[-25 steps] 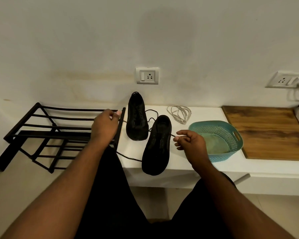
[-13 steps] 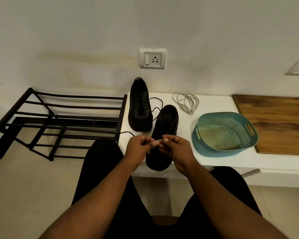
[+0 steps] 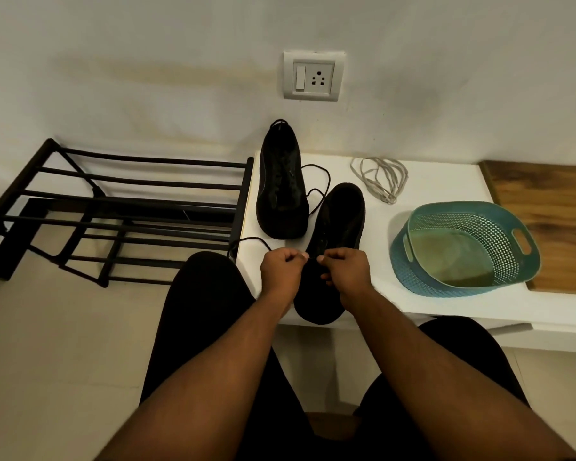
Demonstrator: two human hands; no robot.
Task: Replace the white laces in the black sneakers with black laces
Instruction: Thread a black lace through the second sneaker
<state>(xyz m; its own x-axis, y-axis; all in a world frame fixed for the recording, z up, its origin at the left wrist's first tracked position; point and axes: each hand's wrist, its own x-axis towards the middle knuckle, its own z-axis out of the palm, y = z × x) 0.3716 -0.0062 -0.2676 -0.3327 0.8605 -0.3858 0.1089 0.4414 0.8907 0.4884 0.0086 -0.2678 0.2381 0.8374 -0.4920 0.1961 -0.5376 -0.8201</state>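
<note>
Two black sneakers stand on a white ledge (image 3: pixel 439 181). The far sneaker (image 3: pixel 281 191) is laced in black, and its loose lace ends trail to the right. The near sneaker (image 3: pixel 338 227) points its toe toward me. My left hand (image 3: pixel 281 272) and my right hand (image 3: pixel 345 271) meet over its front, both pinching a thin black lace (image 3: pixel 250 240) that loops off to the left over the ledge edge. The removed white laces (image 3: pixel 379 178) lie in a loose bundle behind the near sneaker.
A teal perforated basket (image 3: pixel 463 247) sits right of the sneakers, beside a wooden board (image 3: pixel 552 207). A black metal shoe rack (image 3: pixel 120 211) stands left of the ledge. A wall socket (image 3: pixel 313 76) is above. My knees are below the ledge.
My hands, spread wide apart a second ago with the lace stretched between them, have come together over the near sneaker's front. The view has tilted downward.
</note>
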